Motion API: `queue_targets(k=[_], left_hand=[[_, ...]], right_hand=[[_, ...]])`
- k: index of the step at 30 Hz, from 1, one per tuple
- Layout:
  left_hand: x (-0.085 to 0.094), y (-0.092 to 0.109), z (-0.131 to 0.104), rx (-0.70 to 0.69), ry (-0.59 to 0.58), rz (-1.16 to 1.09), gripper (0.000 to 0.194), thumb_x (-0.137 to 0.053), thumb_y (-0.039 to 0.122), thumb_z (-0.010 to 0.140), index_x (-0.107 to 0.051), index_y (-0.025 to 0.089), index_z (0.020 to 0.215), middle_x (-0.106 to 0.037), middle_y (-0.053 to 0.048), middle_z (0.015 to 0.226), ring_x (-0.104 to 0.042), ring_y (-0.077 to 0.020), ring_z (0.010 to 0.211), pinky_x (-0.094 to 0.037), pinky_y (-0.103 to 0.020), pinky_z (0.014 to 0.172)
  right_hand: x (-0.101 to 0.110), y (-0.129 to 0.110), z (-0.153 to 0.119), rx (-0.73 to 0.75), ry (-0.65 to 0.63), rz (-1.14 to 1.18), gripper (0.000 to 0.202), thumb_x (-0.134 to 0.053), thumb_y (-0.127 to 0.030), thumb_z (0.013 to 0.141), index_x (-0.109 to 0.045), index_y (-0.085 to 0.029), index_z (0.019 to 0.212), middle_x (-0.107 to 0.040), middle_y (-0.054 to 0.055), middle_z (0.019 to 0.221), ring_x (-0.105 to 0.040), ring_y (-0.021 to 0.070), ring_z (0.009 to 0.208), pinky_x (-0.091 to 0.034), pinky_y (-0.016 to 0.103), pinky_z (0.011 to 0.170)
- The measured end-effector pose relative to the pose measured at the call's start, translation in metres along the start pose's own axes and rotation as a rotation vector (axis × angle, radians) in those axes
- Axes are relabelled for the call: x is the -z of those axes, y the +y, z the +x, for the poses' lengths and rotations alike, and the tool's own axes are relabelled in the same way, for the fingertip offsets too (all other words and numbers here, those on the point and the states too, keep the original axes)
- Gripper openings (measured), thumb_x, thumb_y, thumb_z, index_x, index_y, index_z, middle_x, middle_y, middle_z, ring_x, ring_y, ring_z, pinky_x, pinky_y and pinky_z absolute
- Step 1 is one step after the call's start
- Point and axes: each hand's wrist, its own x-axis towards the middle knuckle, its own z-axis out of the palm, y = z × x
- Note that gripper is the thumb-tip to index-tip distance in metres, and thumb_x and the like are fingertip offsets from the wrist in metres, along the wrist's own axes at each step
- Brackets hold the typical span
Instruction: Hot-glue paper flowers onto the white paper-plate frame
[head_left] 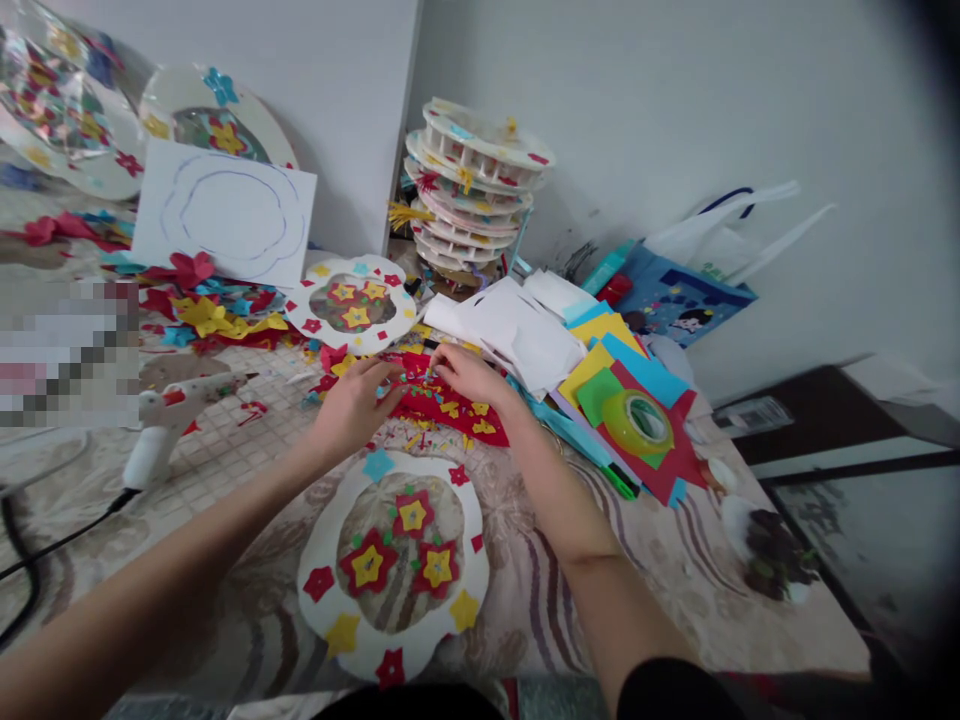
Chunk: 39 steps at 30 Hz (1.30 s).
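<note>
A red sheet strewn with small yellow, green and blue cut pieces lies mid-table. My left hand rests at its left end, fingers bent towards the small pieces; whether it holds one is too small to tell. Over the sheet's upper part, my right hand has its fingertips pinched together, on something too small to make out. Nearer to me lies a white wavy ring decorated with red, yellow and blue shapes, with three red-and-yellow flowers in its clear centre. A smaller similar ring lies beyond my left hand.
A white glue gun with a cord lies at left, near loose coloured flowers. Behind stand a drawn white card and stacked round frames. Coloured paper, a tape roll and a blue bag are right.
</note>
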Motion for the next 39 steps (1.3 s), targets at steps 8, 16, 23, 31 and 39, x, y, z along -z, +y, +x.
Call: queue_targets(k=[8,16,23,31,39], left_hand=[[-0.024,0.007,0.030,0.044,-0.014,-0.026,0.019,-0.050,0.031,0.079,-0.062,0.017,0.082,-0.063,-0.006,0.082,-0.058,-0.0184,0.075,-0.045,-0.029,0.067],[-0.024,-0.001,0.031,0.086,-0.016,-0.115,0.016,-0.049,0.026,0.075,-0.060,0.016,0.068,-0.062,-0.003,0.067,-0.054,-0.0142,0.061,-0.041,-0.026,0.060],[-0.021,0.001,0.031,0.127,-0.002,-0.199,0.021,-0.055,0.035,0.073,-0.064,0.017,0.078,-0.067,-0.004,0.072,-0.058,-0.0156,0.065,-0.044,-0.027,0.062],[-0.017,0.003,0.029,0.147,0.001,-0.290,0.022,-0.051,0.032,0.074,-0.065,0.015,0.076,-0.068,-0.004,0.071,-0.058,-0.0157,0.065,-0.045,-0.027,0.063],[-0.005,0.009,0.017,0.146,0.030,-0.257,0.021,-0.051,0.030,0.077,-0.064,0.014,0.080,-0.068,-0.004,0.073,-0.058,-0.0151,0.066,-0.046,-0.026,0.062]], right_hand=[[0.007,-0.008,-0.002,-0.012,-0.016,-0.024,0.015,-0.042,-0.008,0.080,-0.054,-0.016,0.084,-0.062,0.006,0.088,-0.055,0.0166,0.083,-0.040,0.029,0.078],[0.009,-0.008,-0.002,-0.033,-0.001,-0.010,0.012,-0.043,-0.012,0.082,-0.054,-0.017,0.084,-0.062,0.006,0.089,-0.055,0.0162,0.084,-0.041,0.029,0.078],[0.005,-0.010,-0.001,-0.038,0.010,-0.002,0.010,-0.043,-0.012,0.082,-0.052,-0.017,0.082,-0.061,0.004,0.085,-0.053,0.0154,0.079,-0.040,0.028,0.075],[0.004,-0.019,-0.003,-0.024,-0.004,0.144,0.011,-0.046,-0.012,0.080,-0.055,-0.015,0.086,-0.062,0.004,0.086,-0.054,0.0133,0.075,-0.041,0.026,0.072],[0.002,-0.027,-0.006,-0.008,-0.007,0.308,0.009,-0.048,-0.014,0.077,-0.057,-0.014,0.080,-0.059,0.000,0.070,-0.052,0.0109,0.061,-0.040,0.022,0.059]])
